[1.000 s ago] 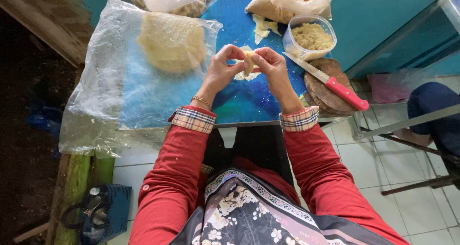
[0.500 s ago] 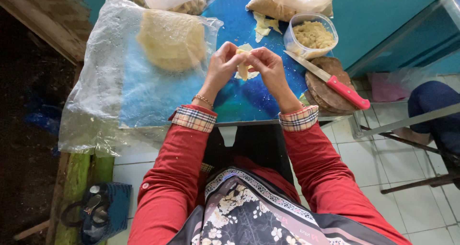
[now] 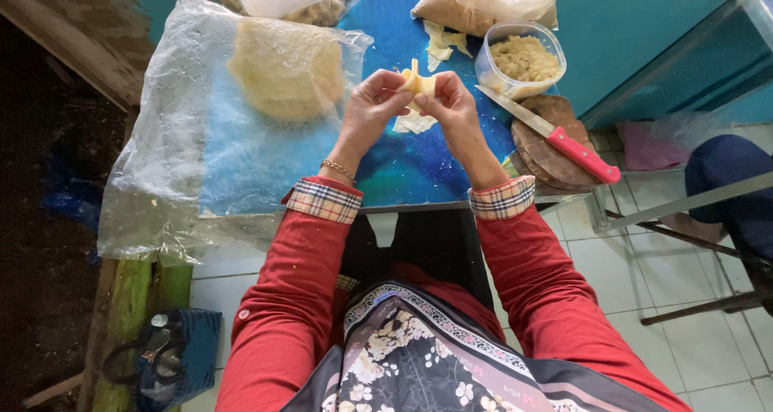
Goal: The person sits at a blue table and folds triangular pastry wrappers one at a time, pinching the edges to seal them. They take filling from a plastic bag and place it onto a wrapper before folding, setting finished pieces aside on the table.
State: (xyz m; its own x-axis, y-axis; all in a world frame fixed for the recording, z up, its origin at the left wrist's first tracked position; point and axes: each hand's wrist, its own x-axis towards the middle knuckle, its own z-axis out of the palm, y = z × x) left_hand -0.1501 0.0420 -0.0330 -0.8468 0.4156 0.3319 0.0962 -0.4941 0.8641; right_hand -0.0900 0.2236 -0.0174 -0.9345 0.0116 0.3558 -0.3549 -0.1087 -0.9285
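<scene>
Dough piece (image 3: 418, 82) is pinched between your left hand (image 3: 372, 106) and right hand (image 3: 449, 103), both clenched on it above the blue table (image 3: 419, 170), with scraps (image 3: 413, 123) just under the grip and the knife (image 3: 555, 136) off to its right.

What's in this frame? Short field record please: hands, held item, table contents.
left hand: grip pinched on the dough piece, held above the table
right hand: grip pinched on the same piece from the other side
dough sheet: flat, pale, on clear plastic sheet, to the left of the hands
tub: clear, crumbly filling inside, to the right of the hands
knife: red handle, lies on round wooden board
scraps: pale bits on blue table
</scene>
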